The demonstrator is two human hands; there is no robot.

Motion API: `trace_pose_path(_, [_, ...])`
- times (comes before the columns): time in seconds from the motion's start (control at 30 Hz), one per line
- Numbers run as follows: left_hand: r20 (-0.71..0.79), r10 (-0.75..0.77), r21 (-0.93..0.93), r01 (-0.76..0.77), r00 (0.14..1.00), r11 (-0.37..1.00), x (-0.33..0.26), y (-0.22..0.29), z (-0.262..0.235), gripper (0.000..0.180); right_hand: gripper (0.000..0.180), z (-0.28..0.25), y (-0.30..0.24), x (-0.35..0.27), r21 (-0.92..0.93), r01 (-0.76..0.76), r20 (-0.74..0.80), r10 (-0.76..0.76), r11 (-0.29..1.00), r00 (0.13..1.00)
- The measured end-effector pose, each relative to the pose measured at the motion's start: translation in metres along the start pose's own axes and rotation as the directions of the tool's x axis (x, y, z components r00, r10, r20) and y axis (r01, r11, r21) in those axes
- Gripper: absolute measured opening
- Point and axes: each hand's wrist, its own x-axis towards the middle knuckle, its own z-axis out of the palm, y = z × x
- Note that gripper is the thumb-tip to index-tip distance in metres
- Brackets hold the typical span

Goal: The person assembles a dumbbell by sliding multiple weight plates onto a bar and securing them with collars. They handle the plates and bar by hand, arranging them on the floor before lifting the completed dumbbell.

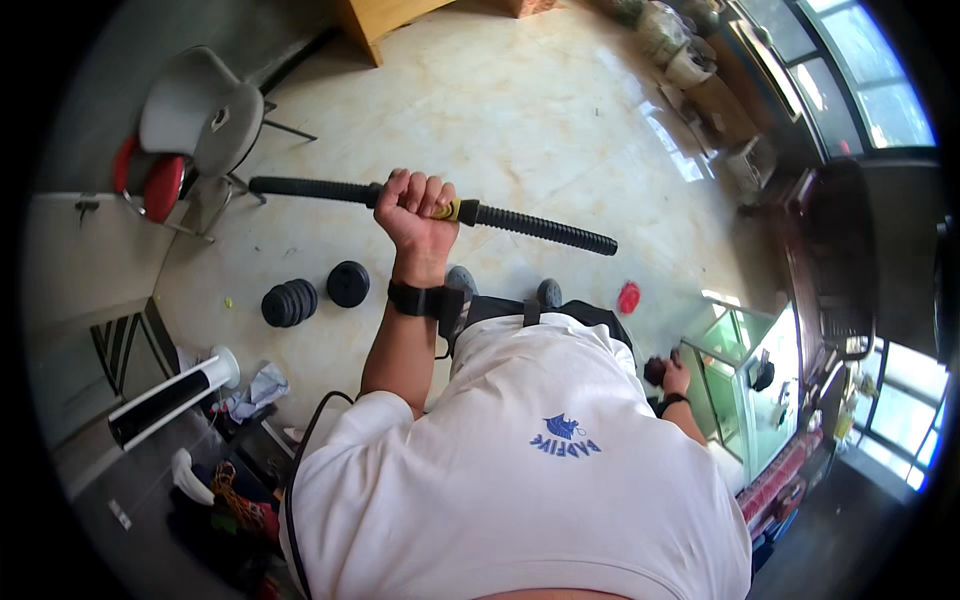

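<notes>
My left hand (420, 205) is closed around the middle of a black dumbbell bar (545, 228), raised in front of me. Ridged threads run along both ends of the bar, and a yellow band shows beside my fist. Neither end carries a plate. Low at my right side, my right hand (677, 377) has its fingers closed on a small dark round object (655, 371), whose kind I cannot make out. On the floor to the left stands a stack of black weight plates (290, 303), with another round black weight plate (348, 284) beside it.
A grey chair (185, 110) and a red-seated chair (163, 188) stand at the left. A glass-sided cabinet (745, 380) is close to my right hand. A red item (628, 297) lies on the floor near my feet. Wooden furniture (385, 20) stands at the far side.
</notes>
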Motion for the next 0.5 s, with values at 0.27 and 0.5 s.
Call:
trace_pose_path(0.27, [0.033, 0.311, 0.167, -0.312, 0.950, 0.935, -0.036, -0.006, 0.043, 0.032, 0.028, 0.053, 0.016, 0.041, 0.023, -0.175, 0.295, 0.161, 0.984, 0.942])
trace_pose_path(0.5, [-0.030, 0.708, 0.180, -0.693, 0.705, 0.698, -0.168, 0.105, 0.000, 0.038, 0.043, 0.070, -0.101, 0.167, 0.136, 0.044, 0.295, -0.083, 0.990, 0.952])
